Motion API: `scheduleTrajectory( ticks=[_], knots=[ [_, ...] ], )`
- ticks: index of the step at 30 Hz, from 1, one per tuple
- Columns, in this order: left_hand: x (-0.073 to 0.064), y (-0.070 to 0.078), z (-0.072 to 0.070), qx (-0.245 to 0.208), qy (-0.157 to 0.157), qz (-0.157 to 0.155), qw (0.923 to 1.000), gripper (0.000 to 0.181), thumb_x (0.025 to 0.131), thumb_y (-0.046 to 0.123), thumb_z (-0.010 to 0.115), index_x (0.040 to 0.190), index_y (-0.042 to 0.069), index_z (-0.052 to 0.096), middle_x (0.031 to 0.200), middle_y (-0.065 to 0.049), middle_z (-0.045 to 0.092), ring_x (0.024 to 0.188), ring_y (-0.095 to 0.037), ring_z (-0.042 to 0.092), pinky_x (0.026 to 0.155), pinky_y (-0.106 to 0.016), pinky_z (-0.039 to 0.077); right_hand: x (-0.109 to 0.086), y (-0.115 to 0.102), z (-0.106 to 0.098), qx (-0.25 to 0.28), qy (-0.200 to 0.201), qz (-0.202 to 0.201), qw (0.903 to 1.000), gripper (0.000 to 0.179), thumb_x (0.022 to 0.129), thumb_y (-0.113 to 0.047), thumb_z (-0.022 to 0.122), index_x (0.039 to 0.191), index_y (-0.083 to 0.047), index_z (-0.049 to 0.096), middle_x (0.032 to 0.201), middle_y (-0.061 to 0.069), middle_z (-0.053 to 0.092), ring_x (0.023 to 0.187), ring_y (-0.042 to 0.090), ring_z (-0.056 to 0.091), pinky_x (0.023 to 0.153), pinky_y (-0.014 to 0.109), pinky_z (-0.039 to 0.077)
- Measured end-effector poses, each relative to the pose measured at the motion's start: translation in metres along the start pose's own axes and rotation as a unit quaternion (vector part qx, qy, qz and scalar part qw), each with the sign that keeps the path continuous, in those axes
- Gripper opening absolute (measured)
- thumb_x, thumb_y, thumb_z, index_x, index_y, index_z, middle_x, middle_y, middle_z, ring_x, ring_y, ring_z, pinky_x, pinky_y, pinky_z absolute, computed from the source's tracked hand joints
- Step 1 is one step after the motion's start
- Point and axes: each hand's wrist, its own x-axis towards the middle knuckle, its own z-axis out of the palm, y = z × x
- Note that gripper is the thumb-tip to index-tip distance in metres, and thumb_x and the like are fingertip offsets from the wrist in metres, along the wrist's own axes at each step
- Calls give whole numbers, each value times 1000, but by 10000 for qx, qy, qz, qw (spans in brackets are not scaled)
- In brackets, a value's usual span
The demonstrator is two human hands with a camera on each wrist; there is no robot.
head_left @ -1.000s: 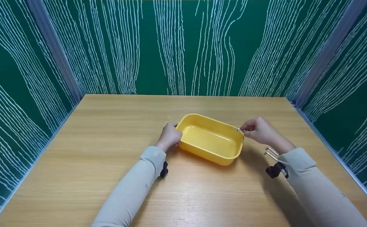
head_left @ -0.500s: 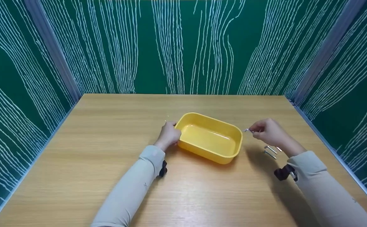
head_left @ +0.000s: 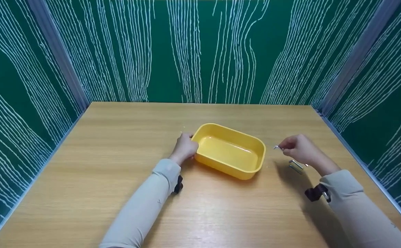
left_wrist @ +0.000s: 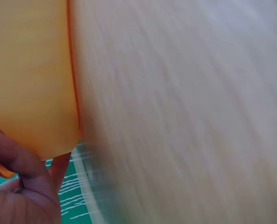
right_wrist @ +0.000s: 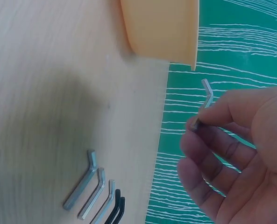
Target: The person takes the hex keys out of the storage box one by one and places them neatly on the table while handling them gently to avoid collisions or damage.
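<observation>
A yellow plastic bin [head_left: 228, 155] sits at an angle on the wooden table, its inside bare. My left hand [head_left: 185, 148] grips its left end, thumb over the rim; the left wrist view shows fingers against the bin's outer wall [left_wrist: 31, 84]. Off the bin's right end, my right hand [head_left: 300, 150] pinches a small silver hex key [right_wrist: 207, 88] between thumb and fingertips, above the table. The key's bent end sticks out toward the bin. Below that hand several more hex keys lie side by side, including a thick silver one [right_wrist: 80, 186] and black ones [right_wrist: 115, 207].
The wooden table [head_left: 117, 137] ends at green walls [head_left: 159, 51] with white wavy lines at the back and both sides. Tiny light specks [head_left: 183, 129] show on the table behind my left hand.
My right hand has moved right, from the bin's right rim to a spot above the loose hex keys, still pinching the small one. My left hand and the bin have stayed nearly in place.
</observation>
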Motion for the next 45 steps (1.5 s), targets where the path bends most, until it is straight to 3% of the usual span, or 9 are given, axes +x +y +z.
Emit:
scheduleTrajectory(
  ticks=[9,18,27,32,37,45],
  knots=[
    [-2,-2,-1,40,-13,172,9998,53,96,-4,51,147,4,63,73,-5,60,43,-11,48,41,-20,43,-6,9,1,-101,-339,-102,9993,19,92,5,68,106,12,78,99,25,79,81,14,67,69,20,55],
    [-3,-2,-2,38,-12,224,9997,51,96,-4,51,145,2,64,74,-5,60,44,-11,48,41,-21,43,-12,17,0,-253,-826,372,9956,19,93,5,67,109,8,79,100,20,78,83,21,67,77,37,63],
    [-1,-2,-1,-39,-17,172,9998,53,95,-4,52,146,3,63,80,-7,61,45,-11,48,42,-21,44,-19,25,1,-237,-1341,825,9872,12,95,3,72,104,2,80,95,11,76,84,21,63,77,32,58],
    [0,-2,0,-37,-17,135,9999,55,95,-5,51,148,4,63,79,-7,61,45,-12,48,42,-22,44,-23,31,3,-260,-1393,571,9883,10,91,5,71,97,3,79,89,7,75,81,18,62,72,30,55],
    [1,-3,0,96,22,216,9997,53,95,-4,50,145,6,66,72,-4,60,43,-11,47,40,-22,42,-28,38,6,-263,-1228,317,9916,8,86,5,73,92,4,79,97,13,77,80,15,63,67,27,55],
    [-2,-2,-1,102,73,300,9995,52,95,-3,51,143,5,67,73,-4,60,44,-11,47,40,-21,42,-31,41,9,-225,-1312,625,9891,12,84,8,70,91,3,77,93,9,76,78,18,63,67,31,54]
  ],
)
